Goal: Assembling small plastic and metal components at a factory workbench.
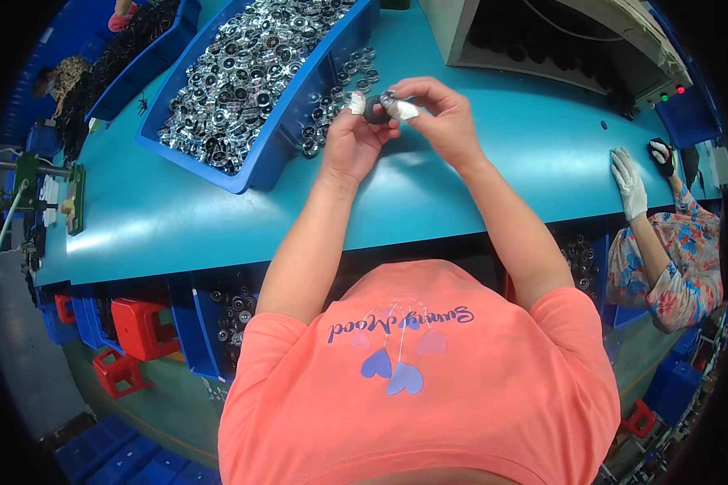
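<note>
One dark round part (375, 111) sits pinched in the left hand (354, 144); directly right of that grip, the right hand (443, 121) holds a small shiny piece (390, 100) — whether they touch, I cannot tell. Left of both, a blue bin (268, 153) brims with shiny parts (243, 73).

Person in a coral-pink short-slv. T-shirt (429, 428); left sleeve (257, 356) and right sleeve (573, 323) end above the elbow. Chest print: dk. blue cursive lettering (380, 324), upside down in this view; on its near side, hearts (404, 378) on thin pale strings, 2 lg. blue-violet, others faint pink. Stitched neckline (429, 450) at near edge. Left hand (353, 145) and right hand (453, 125) each w/ a white finger wrap (405, 111).
</note>
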Demonstrator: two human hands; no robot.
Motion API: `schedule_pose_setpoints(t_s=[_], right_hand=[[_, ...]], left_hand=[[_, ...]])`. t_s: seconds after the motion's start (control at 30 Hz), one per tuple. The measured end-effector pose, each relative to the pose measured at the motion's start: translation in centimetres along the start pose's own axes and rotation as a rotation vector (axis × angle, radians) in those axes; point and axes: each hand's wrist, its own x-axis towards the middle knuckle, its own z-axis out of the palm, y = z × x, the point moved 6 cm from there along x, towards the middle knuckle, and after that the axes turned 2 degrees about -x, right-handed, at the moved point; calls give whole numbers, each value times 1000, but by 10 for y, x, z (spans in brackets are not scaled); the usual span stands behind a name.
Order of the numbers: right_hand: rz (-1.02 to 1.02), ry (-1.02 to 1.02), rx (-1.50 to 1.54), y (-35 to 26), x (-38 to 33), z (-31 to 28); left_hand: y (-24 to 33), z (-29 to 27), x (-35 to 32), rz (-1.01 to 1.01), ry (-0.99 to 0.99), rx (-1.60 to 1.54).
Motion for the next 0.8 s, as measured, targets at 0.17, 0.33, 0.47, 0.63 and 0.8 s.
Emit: schedule_pose_setpoints(t_s=[0.17,0.33,0.47,0.63,0.8], right_hand=[[-298,43,-457,-19,-6,8],[-235,71,-503,-21,-8,9],[-181,109,-548,-21,-11,10],[-67,46,-467,-6,-11,7],[266,-66,-22,43,-7,-8]], left_hand=[[0,1,1,75,71,-11],[2,0,3,82,64,186],[2,10,-1,112,77,247],[-1,11,1,207,103,554],[4,14,2,218,54,467]])
